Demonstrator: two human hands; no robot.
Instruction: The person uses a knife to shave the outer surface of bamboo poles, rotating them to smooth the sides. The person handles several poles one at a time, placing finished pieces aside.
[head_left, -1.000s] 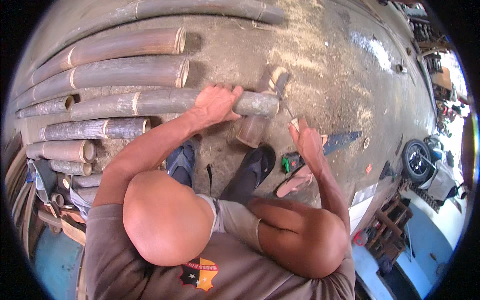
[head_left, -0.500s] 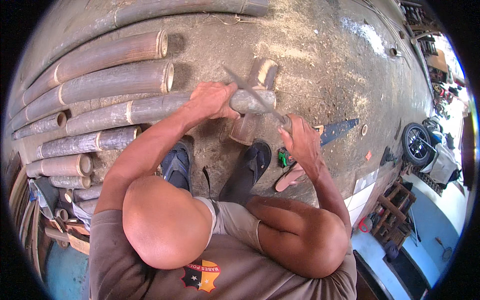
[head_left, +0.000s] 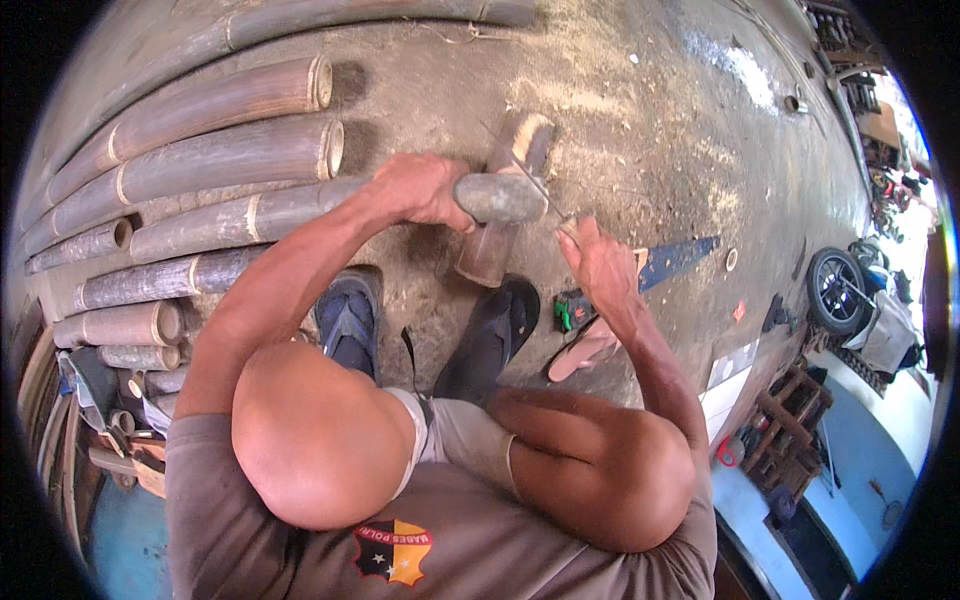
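Observation:
My left hand [head_left: 425, 188] is wrapped round a thick grey bamboo pole [head_left: 500, 198] close to its right end. That end rests across a short bamboo piece [head_left: 484, 255] on the floor, whose far part shows a pale, cut surface. In my right hand [head_left: 602, 265], the fingers close round the handle of a long knife [head_left: 532, 181]. Its thin blade, seen nearly edge-on, slants up and left past the pole's end. Whether the blade touches the bamboo I cannot tell.
Several bamboo poles [head_left: 230, 165] lie at the left. Right of my feet are a pink sandal [head_left: 584, 350], a green-and-black object [head_left: 572, 311] and a handsaw [head_left: 682, 261]. Pale shavings [head_left: 575, 100] cover the floor beyond. A motorbike wheel [head_left: 838, 290] stands far right.
The knife has shifted right towards the pole's end and turned, so its blade now looks thinner. My right hand has moved slightly up and right. The left hand keeps its grip.

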